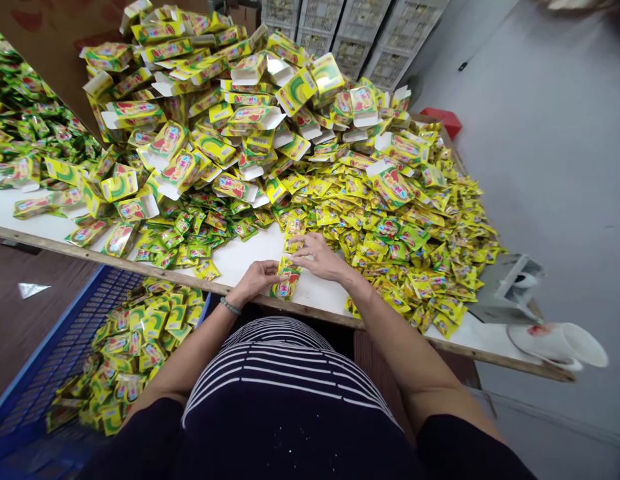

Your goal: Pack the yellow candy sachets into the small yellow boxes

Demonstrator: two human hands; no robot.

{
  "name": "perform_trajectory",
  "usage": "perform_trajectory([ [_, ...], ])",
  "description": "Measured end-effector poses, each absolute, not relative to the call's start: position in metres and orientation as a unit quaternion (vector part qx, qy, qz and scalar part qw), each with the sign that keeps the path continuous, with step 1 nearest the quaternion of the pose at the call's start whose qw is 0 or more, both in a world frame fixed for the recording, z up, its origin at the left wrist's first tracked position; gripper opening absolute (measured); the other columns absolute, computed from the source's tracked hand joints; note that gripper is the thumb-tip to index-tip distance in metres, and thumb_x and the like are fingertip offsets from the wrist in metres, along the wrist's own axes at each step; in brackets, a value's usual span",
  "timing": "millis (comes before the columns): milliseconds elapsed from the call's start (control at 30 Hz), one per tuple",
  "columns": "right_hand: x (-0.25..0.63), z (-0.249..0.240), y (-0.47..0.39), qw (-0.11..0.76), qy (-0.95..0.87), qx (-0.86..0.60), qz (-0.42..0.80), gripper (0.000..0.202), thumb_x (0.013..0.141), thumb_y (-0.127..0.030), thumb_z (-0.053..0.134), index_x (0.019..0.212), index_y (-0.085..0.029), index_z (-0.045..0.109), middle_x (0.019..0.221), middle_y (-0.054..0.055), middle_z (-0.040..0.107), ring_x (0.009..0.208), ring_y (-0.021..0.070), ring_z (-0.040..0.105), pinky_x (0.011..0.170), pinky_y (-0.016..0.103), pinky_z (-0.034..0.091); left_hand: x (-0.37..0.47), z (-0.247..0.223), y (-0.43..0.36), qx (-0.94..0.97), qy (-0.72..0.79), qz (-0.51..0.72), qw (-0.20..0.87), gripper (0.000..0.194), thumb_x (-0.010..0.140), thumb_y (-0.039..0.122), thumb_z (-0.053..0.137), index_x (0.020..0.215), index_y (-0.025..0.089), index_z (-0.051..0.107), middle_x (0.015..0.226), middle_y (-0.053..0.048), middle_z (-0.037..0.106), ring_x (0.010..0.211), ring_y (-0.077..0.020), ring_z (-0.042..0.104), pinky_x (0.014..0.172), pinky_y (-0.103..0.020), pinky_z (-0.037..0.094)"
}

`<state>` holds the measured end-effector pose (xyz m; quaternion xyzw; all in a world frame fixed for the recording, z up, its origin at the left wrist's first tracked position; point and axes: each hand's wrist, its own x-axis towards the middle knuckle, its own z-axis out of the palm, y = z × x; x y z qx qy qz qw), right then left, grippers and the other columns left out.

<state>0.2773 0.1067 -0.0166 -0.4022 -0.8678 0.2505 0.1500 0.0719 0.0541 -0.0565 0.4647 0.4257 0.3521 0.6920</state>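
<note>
Small printed carton (287,285) lies at the tabletop's (250,255) near edge, about mid-length, in front of the torso. Left hand (259,279) closed on it, thumb and fingers pinching its left side; right hand (316,257) over its far end, fingers part-bent and spread, can't tell if they grip or just touch. Carton should be very light, thin glossy card: stiffish along the folded edges, soft on the broad faces, a bit slippery, easy to crush or crease. Best hold: light pinch across the two narrow sides near the middle, keeping off the end flaps. Yellow sachets (430,283), heaped toward the tabletop's right end, look like slick, crinkly foil, floppy and nearly weightless; take by a sealed edge, no hard squeeze. Loose cartons (250,119) piled toward the far edge, many with open white flaps that would bend easily.
</note>
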Motion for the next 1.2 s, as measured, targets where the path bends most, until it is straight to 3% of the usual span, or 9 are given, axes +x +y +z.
perform_trajectory([
  [200, 0.261, -0.031, 0.090, 0.091, -0.844, -0.444, 0.287, 0.032, 0.095, -0.037, 0.057, 0.077, -0.025, 0.080, 0.138, 0.007, 0.058, 0.131, 0.0356, 0.036, 0.104, 0.061, 0.035, 0.072, -0.054, 0.054, 0.508, 0.415, 0.359, 0.664, 0.043, 0.068, 0.047, 0.080, 0.094, 0.013, 0.071, 0.090, -0.007, 0.075, 0.090, -0.0219, 0.067, 0.085, -0.033, 0.050],
  [333, 0.269, -0.039, 0.085, 0.224, -0.819, -0.456, 0.267, 0.019, 0.089, -0.040, 0.067, 0.083, -0.025, 0.078, 0.132, 0.008, 0.062, 0.128, 0.0316, 0.045, 0.109, 0.056, 0.033, 0.070, -0.059, 0.049, 0.506, 0.455, 0.388, 0.622, 0.052, 0.070, 0.042, 0.080, 0.110, 0.015, 0.062, 0.082, -0.003, 0.072, 0.080, -0.0181, 0.067, 0.076, -0.028, 0.050],
  [433, 0.276, -0.049, 0.075, 0.349, -0.748, -0.486, 0.288, 0.019, 0.087, -0.038, 0.067, 0.097, -0.024, 0.075, 0.115, 0.009, 0.068, 0.112, 0.0251, 0.058, 0.101, 0.045, 0.044, 0.068, -0.063, 0.042, 0.488, 0.478, 0.416, 0.600, 0.063, 0.072, 0.040, 0.080, 0.122, 0.020, 0.046, 0.083, -0.001, 0.070, 0.077, -0.0159, 0.068, 0.073, -0.026, 0.050],
  [533, 0.276, -0.063, 0.060, 0.390, -0.677, -0.503, 0.368, 0.027, 0.089, -0.040, 0.063, 0.107, -0.022, 0.073, 0.103, 0.008, 0.072, 0.092, 0.0206, 0.065, 0.082, 0.035, 0.053, 0.069, -0.064, 0.038, 0.513, 0.487, 0.421, 0.568, 0.060, 0.076, 0.042, 0.076, 0.121, 0.023, 0.042, 0.089, -0.002, 0.071, 0.081, -0.0168, 0.069, 0.077, -0.028, 0.052],
  [633, 0.271, -0.072, 0.049, 0.413, -0.657, -0.509, 0.373, 0.028, 0.091, -0.040, 0.059, 0.106, -0.021, 0.074, 0.105, 0.009, 0.071, 0.092, 0.0198, 0.066, 0.079, 0.032, 0.053, 0.070, -0.063, 0.037, 0.557, 0.492, 0.408, 0.530, 0.051, 0.079, 0.042, 0.073, 0.119, 0.022, 0.049, 0.091, -0.004, 0.072, 0.085, -0.0179, 0.069, 0.080, -0.029, 0.051],
  [767, 0.270, -0.070, 0.051, 0.391, -0.691, -0.498, 0.348, 0.027, 0.091, -0.040, 0.057, 0.089, -0.020, 0.075, 0.095, 0.009, 0.071, 0.088, 0.0198, 0.066, 0.078, 0.032, 0.053, 0.071, -0.062, 0.039, 0.596, 0.488, 0.392, 0.503, 0.039, 0.083, 0.040, 0.069, 0.115, 0.021, 0.057, 0.093, -0.005, 0.074, 0.088, -0.0191, 0.069, 0.081, -0.029, 0.050],
  [933, 0.274, -0.064, 0.062, 0.351, -0.709, -0.483, 0.374, 0.023, 0.089, -0.037, 0.060, 0.087, -0.020, 0.074, 0.089, 0.008, 0.073, 0.083, 0.0199, 0.066, 0.075, 0.032, 0.052, 0.070, -0.063, 0.040, 0.605, 0.491, 0.376, 0.501, 0.033, 0.084, 0.041, 0.067, 0.110, 0.022, 0.059, 0.097, -0.005, 0.075, 0.089, -0.0193, 0.069, 0.083, -0.030, 0.050],
  [1100, 0.275, -0.056, 0.069, 0.343, -0.685, -0.499, 0.405, 0.039, 0.081, -0.035, 0.070, 0.117, -0.022, 0.069, 0.098, 0.005, 0.076, 0.082, 0.0184, 0.068, 0.079, 0.032, 0.054, 0.067, -0.062, 0.042, 0.578, 0.474, 0.381, 0.544, 0.033, 0.082, 0.043, 0.068, 0.104, 0.021, 0.056, 0.094, -0.004, 0.074, 0.088, -0.0183, 0.068, 0.080, -0.028, 0.049],
  [1200, 0.277, -0.045, 0.072, 0.314, -0.721, -0.490, 0.376, 0.032, 0.083, -0.032, 0.071, 0.114, -0.025, 0.072, 0.109, 0.006, 0.076, 0.092, 0.0204, 0.068, 0.087, 0.036, 0.053, 0.068, -0.062, 0.042, 0.559, 0.468, 0.387, 0.564, 0.035, 0.082, 0.045, 0.068, 0.104, 0.021, 0.053, 0.095, -0.004, 0.074, 0.090, -0.0180, 0.068, 0.081, -0.027, 0.048],
])
